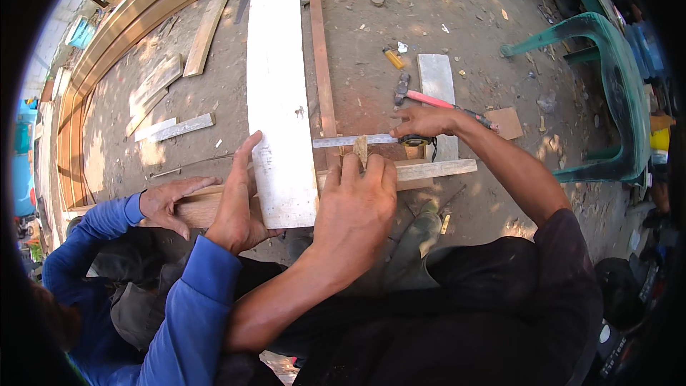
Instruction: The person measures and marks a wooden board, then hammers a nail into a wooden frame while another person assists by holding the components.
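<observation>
My right hand (425,121) grips a tape measure (414,141). Its blade (350,141) runs left to the edge of a long white board (280,100). My left hand (357,207) is closed over a narrow wooden strip (446,168) that lies crosswise beside the board. A small piece of wood (361,146) sticks up just past my left fingertips; whether they touch it I cannot tell. At the board's near left, a co-worker in blue sleeves has one hand (239,200) upright against its edge, the other hand (171,204) on a brown wooden beam (200,211).
A hammer (436,100) with a red handle lies across a pale plank (437,75), near a yellow-handled tool (393,58). A green plastic chair (614,93) stands at the right. Wood offcuts (175,129) and long brown frame pieces (71,129) lie at the left.
</observation>
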{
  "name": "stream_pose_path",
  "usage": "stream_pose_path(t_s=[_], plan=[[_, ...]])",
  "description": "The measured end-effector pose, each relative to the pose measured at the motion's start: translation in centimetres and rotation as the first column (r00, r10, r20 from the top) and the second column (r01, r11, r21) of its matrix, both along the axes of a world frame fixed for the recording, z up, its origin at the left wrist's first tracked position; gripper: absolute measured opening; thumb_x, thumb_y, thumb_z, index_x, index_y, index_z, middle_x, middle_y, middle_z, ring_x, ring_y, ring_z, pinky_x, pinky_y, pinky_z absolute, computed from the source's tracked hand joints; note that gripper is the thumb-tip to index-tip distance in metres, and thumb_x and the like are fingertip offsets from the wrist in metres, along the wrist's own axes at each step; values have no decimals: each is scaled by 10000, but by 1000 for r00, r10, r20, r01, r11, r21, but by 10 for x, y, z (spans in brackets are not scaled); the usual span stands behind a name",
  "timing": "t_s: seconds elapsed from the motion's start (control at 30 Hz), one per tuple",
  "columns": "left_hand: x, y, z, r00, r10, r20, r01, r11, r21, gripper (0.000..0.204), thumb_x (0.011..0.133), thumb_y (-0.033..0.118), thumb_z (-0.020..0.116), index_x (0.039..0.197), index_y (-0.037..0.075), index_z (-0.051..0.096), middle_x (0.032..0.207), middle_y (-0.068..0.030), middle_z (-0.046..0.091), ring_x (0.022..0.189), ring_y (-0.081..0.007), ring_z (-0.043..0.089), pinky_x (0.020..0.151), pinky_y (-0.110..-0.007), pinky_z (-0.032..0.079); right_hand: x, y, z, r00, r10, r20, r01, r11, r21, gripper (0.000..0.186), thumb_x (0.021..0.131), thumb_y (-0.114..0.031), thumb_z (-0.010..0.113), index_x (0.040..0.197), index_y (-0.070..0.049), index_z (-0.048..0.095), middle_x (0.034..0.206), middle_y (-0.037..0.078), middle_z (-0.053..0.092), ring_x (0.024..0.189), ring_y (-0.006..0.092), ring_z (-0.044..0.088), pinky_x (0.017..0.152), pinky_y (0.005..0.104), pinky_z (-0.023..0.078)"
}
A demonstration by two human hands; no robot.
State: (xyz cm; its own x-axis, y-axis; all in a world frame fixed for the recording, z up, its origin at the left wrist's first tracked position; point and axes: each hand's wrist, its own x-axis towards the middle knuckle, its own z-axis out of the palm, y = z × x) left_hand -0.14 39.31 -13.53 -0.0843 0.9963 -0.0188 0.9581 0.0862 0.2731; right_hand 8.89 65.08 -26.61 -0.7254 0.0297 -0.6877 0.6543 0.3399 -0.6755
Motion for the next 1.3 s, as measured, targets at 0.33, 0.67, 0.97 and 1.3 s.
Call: stream_pose_path(t_s=[0.33,0.67,0.97,1.3], plan=[[1,2,-2,1000,13,3,-13,997,75,393,777,68,692,1151,-49,662,1073,-143,603,1040,-325,606,909,-439,530,31,20,-70,992,-95,85,91,995,47,448,1020,-436,627,1113,-18,758,1093,89,701,993,158,602,893,326,485],[4,10,6,995,12,98,-6,999,-54,687,655,54,881,1276,-3,593,1206,-160,609,1088,-373,588,929,-450,533,159,62,-53,902,-432,-20,430,892,137,526,946,-465,671,1219,-19,732,1195,125,735,1055,228,675,929,358,513],[6,10,14,999,-3,49,10,991,-131,695,669,47,828,1316,-4,580,1242,-196,593,1086,-421,559,940,-493,507,351,-75,-113,643,-766,8,421,361,832,500,939,-372,705,1308,-44,631,1216,182,675,1162,407,646,966,507,521],[8,11,14,1000,13,-4,-13,993,-114,696,657,81,864,1294,2,594,1244,-207,610,1130,-424,573,981,-485,498,261,-116,-132,711,-500,-494,610,89,788,320,862,-151,774,1158,-57,697,1115,97,662,1093,311,620,940,443,491]])
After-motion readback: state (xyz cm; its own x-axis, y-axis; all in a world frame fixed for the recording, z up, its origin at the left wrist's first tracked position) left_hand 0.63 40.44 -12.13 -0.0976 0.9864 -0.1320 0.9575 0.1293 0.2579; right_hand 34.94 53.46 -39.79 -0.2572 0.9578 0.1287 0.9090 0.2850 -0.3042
